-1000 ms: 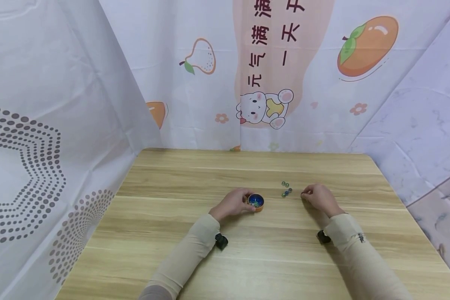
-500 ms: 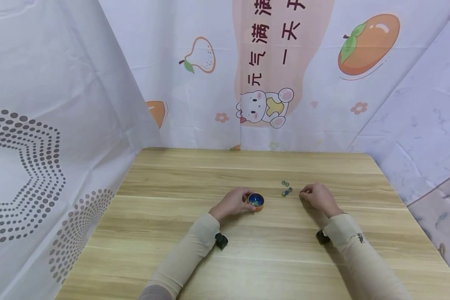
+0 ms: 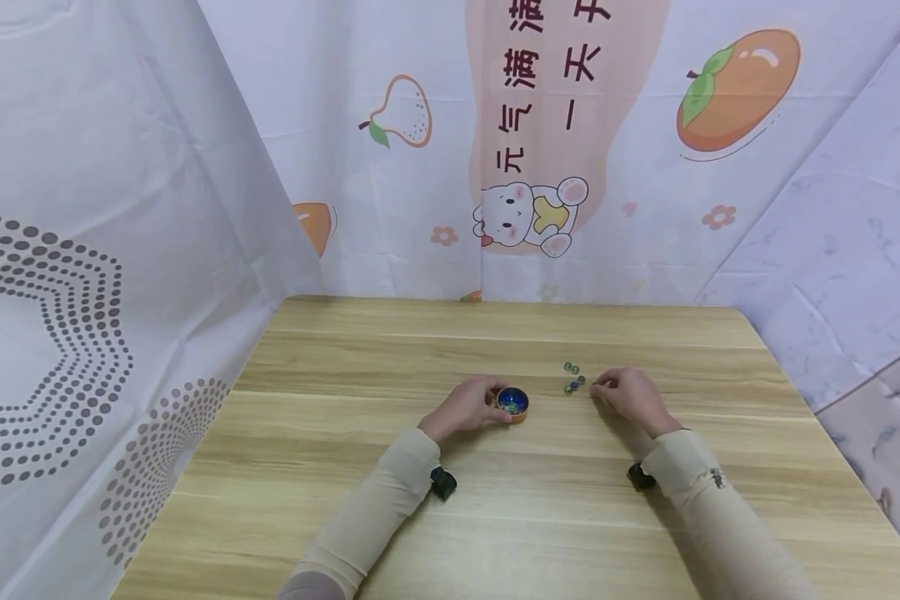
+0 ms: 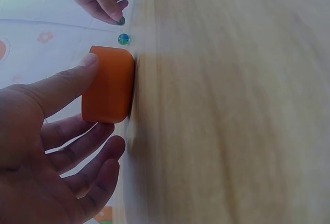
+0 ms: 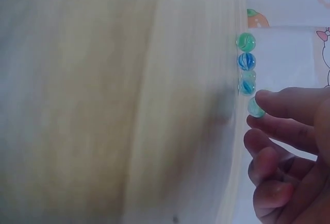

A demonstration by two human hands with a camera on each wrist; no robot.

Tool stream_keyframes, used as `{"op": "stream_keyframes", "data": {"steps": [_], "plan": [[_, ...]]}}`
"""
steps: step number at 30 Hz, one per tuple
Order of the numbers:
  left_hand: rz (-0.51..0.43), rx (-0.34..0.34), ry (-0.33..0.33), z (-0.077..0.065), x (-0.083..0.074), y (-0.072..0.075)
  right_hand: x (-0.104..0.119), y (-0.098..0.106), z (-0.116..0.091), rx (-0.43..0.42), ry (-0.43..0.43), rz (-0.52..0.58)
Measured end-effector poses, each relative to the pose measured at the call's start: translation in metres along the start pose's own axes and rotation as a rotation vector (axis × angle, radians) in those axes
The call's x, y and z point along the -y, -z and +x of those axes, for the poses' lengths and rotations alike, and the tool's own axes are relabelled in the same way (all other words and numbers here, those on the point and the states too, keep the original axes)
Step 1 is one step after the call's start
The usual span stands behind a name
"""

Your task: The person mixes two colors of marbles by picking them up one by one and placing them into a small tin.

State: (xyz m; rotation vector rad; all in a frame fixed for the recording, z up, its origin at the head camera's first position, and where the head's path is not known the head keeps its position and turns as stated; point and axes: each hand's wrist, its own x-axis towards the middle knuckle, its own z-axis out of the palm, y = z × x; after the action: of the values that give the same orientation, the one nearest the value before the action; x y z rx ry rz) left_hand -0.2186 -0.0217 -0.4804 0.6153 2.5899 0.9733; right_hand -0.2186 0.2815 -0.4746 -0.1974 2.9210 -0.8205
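Note:
My left hand [image 3: 465, 408] holds a small bowl [image 3: 520, 417], orange outside and blue inside, with thumb and fingers on opposite sides of its wall. Some greenish marbles [image 3: 512, 407] lie at the bottom of the bowl. Between right thumb and forefinger, a clear green marble [image 5: 255, 107] is pinched; my right hand [image 3: 633, 396] is just right of the loose marbles. Several glass marbles [image 3: 574, 386], green and blue, rest on the table in a loose cluster between the bowl and that hand. The right wrist view shows a blue-swirled marble [image 5: 246, 61] among them.
The wooden table [image 3: 390, 342] meets a printed curtain [image 3: 390, 217] along its back edge. A dotted cloth [image 3: 120, 292] hangs on the left, and a marble-patterned one [image 3: 840, 275] on the right. Dark wrist devices [image 3: 443, 482] sit on both forearms.
My right hand has moved a little to the left, closer to the loose marbles. The left hand and the bowl stay in place.

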Motion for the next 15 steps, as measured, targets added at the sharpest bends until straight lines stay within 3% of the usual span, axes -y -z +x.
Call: {"op": "stream_keyframes", "data": {"steps": [15], "plan": [[0.021, -0.001, -0.008, 0.000, 0.000, 0.000, 0.015, -0.003, 0.001, -0.024, 0.038, 0.008]]}}
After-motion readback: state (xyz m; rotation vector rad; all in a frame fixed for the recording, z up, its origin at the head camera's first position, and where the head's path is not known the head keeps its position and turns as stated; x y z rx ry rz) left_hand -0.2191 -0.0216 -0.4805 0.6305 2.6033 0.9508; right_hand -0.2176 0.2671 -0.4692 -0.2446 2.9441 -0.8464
